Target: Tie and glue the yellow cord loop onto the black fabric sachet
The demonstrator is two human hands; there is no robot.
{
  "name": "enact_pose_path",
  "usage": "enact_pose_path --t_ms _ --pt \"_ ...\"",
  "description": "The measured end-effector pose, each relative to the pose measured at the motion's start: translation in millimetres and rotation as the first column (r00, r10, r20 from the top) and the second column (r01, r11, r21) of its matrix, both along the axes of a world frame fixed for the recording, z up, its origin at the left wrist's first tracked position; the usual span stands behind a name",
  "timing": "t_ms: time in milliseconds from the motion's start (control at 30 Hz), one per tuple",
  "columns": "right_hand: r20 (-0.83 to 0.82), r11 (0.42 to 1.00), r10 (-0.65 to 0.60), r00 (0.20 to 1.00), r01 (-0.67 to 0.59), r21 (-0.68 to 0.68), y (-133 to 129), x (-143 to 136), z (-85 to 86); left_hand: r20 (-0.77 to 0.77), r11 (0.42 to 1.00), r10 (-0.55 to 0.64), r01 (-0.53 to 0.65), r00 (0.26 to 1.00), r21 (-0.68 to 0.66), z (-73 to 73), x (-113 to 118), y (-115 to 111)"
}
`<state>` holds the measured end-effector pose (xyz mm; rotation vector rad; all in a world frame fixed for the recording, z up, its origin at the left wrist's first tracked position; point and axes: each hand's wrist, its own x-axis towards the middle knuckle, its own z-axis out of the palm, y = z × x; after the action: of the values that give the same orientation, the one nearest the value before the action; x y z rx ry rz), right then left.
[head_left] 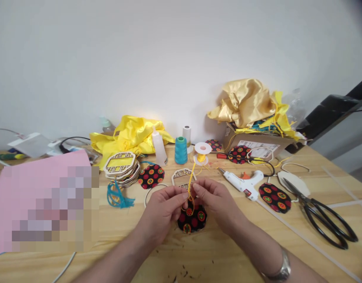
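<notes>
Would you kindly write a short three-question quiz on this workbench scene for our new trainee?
1. Multiple choice: what do the fingertips of the left hand and right hand pinch?
A) the glue gun
B) the yellow cord
C) the scissors
2. True or false: the blue thread cone stands upright.
3. Fill in the blank: the patterned fabric piece just below the fingertips has a ____ background.

Key:
1. B, the yellow cord.
2. True.
3. Black.
</notes>
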<state>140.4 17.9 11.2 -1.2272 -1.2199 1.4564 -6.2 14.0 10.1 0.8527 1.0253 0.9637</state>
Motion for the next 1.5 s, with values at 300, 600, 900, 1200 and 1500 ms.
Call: enact_pose_path --t_ms 300,600,900,1200,1500 --pt "0.073 1.0 -0.002 0.997 0.002 -0.005 -1.3 -2.4 -0.4 -0.054 0.999 -0.013 0.01 0.998 -0.048 8.8 7.9 -3.7" --pt "0.146 0.985 -0.14 0.979 0.122 0.125 8.3 10.4 0.5 -0.097 0.992 -0.105 0.097 0.99 -0.081 5.0 5.3 -3.9" --pt "-0.233 0.975 -0.22 0.947 0.205 -0.086 14.6 16.3 3.7 -0.003 0.995 -0.056 0.056 0.998 -0.088 0.8 3.9 -2.8" --pt "-0.229 0.975 0.051 0.972 -0.098 -0.198 -3.9 -8.4 -2.9 -0.045 0.999 0.012 -0.014 0.999 -0.037 3.8 5.7 -3.5" --pt "-0.017 0.989 0.075 0.997 -0.077 -0.126 -1.2 -4.0 1.3 -0.093 1.0 -0.02 0.018 0.996 -0.021 2.4 7.2 -2.9"
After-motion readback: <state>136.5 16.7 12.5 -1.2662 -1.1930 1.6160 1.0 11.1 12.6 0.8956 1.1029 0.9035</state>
